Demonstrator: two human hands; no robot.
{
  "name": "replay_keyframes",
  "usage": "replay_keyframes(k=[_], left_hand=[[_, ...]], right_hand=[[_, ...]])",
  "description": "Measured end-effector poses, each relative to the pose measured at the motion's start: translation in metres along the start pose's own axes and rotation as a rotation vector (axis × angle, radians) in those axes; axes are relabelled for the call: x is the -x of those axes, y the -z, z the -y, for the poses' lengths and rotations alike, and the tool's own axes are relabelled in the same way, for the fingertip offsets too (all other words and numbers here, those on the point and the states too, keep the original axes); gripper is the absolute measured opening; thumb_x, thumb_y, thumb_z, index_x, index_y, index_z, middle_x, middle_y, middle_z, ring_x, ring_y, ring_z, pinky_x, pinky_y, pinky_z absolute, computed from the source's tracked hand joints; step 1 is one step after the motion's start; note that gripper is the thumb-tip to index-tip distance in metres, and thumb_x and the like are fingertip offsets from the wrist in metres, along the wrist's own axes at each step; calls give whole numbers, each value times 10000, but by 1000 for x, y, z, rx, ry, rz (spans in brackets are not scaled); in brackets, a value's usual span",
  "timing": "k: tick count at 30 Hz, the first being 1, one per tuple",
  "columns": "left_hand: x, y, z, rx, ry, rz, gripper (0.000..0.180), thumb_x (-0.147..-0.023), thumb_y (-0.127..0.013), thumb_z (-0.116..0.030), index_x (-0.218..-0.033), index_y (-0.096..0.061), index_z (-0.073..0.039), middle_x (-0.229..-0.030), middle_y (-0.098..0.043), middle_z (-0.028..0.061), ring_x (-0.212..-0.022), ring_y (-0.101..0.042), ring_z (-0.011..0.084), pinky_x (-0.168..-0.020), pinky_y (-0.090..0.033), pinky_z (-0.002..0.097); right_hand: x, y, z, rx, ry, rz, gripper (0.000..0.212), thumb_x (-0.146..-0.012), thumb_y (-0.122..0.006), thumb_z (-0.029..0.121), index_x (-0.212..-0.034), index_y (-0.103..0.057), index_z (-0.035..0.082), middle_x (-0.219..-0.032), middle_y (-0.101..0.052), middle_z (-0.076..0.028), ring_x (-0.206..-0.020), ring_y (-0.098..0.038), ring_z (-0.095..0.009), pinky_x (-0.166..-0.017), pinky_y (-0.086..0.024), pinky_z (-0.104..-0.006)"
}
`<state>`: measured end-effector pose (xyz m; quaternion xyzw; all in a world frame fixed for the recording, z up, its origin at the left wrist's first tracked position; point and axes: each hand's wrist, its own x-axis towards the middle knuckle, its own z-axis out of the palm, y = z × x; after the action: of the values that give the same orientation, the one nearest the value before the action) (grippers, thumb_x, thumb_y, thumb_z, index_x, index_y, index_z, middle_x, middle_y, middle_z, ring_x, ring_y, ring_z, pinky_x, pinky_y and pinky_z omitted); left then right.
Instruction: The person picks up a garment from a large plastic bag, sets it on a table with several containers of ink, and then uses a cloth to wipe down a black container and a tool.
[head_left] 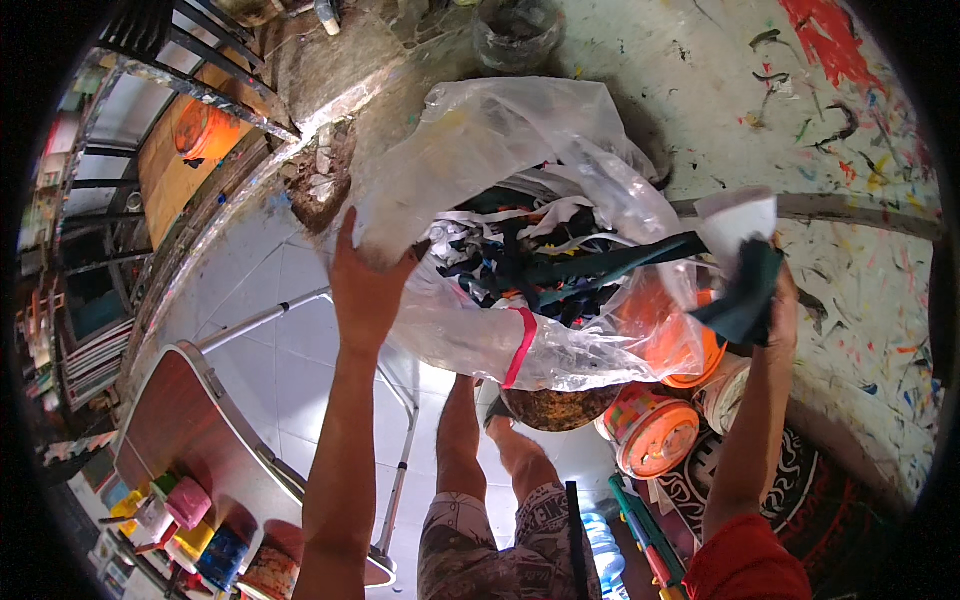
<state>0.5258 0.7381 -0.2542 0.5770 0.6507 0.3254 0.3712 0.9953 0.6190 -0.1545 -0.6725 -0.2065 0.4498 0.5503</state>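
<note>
A large clear plastic bag stands with its mouth wide, full of fabric strips in black, white and dark green. My left hand grips the bag's left rim, thumb and a finger on either side of the bunched plastic. To the right of the bag, my raised right hand is closed on a bundle of cloth scraps, dark green and white, slightly blurred. A long dark green strip lies across the bag's mouth toward that bundle. A pink-red band shows on the bag's near side.
Orange-lidded buckets stand below the bag's right side, near a black patterned round surface. A folding table with paint containers is at lower left. A paint-spattered wall rises at right; a dark tub sits behind.
</note>
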Motion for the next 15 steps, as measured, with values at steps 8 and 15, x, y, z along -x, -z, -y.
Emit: replay_keyframes(k=[8,15], left_hand=[[-12,9,-40,283,40,43,868,-795,-830,-113,-1485,-331,55,-1297,-614,143,-1102,-629,197,-916,-527,304],[-40,25,-24,791,79,54,803,-988,-313,-632,-1525,-308,-35,-1428,-491,192,-1280,-492,255,-1066,-384,368]], right_hand=[[13,-41,27,1195,961,355,415,-880,-684,288,-1192,-606,26,-1036,-660,-73,-904,-640,-193,-814,-520,-352],[-3,-203,-88,1470,299,634,482,-927,-584,491,-1003,-694,28,-832,-708,-214,-810,-698,-387,-713,-552,-474]])
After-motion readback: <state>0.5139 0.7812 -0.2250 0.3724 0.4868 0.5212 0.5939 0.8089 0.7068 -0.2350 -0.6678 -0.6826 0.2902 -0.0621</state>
